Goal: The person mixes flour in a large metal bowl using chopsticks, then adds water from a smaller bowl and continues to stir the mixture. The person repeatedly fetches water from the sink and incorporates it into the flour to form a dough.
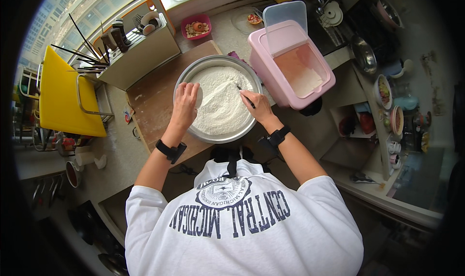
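Observation:
A wide metal basin [220, 138] full of white flour [218, 105] stands before me, partly on a wooden board [156, 90]. My left hand [186, 103] is over the basin's left side, its fingers curled against a pale rounded object [199, 95]. That object is mostly hidden by the fingers, so its kind is unclear. From the right, my right hand [257, 107] reaches over the rim and grips a slim dark-handled utensil [248, 100]. The utensil's upper end lies close to the flour, where a ridge runs slantwise across the surface.
Right of the basin, a pink storage bin [267, 69] holds flour, its clear lid [285, 25] raised. A pink bowl [196, 27] with garlic is behind. At left stand a utensil holder [141, 58] with knives and chopsticks, and a yellow cutting board [69, 98] in a rack.

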The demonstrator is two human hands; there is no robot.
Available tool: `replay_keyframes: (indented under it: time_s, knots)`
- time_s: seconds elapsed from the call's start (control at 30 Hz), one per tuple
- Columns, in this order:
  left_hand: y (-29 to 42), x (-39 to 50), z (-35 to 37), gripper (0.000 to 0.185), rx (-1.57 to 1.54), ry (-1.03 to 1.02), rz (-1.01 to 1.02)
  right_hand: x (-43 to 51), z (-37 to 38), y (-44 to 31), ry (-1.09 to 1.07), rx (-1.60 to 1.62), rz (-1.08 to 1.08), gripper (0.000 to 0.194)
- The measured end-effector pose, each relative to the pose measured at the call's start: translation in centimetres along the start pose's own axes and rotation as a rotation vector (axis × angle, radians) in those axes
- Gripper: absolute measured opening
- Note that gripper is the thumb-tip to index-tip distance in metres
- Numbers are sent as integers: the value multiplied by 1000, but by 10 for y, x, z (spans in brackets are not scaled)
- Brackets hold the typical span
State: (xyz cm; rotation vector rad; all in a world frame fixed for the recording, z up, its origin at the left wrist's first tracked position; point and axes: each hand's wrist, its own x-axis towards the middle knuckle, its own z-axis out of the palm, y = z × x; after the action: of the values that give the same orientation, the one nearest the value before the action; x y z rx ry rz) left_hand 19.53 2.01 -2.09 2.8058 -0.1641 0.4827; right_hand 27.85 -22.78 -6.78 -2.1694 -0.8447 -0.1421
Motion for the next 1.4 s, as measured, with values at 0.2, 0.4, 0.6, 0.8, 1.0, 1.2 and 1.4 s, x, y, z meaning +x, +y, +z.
replay_keyframes:
  time_s: [0.2,0.4,0.6,0.8,1.0,1.2,1.4]
  knots:
    - [8,2,8,64,-32,-79,50,-58,4,-56,-93,246,128,17]
    - [27,0,19,67,-29,-208,197,-65,-18,-53,-223,413,165,15]
    - [36,-3,27,68,-43,-228,226,-51,-49,-22,-82,214,230,16]
    - [30,0,28,67,-204,-112,129,-34,-40,-8,106,101,153,16]
    - [0,0,16,70,-453,-36,-170,-65,-2,-56,-1,208,195,15]
    - [-30,-4,3,69,-433,83,-250,-62,10,-71,-222,373,147,18]
    - [-89,-21,-4,65,-417,251,-367,-35,-10,-20,95,212,130,16]
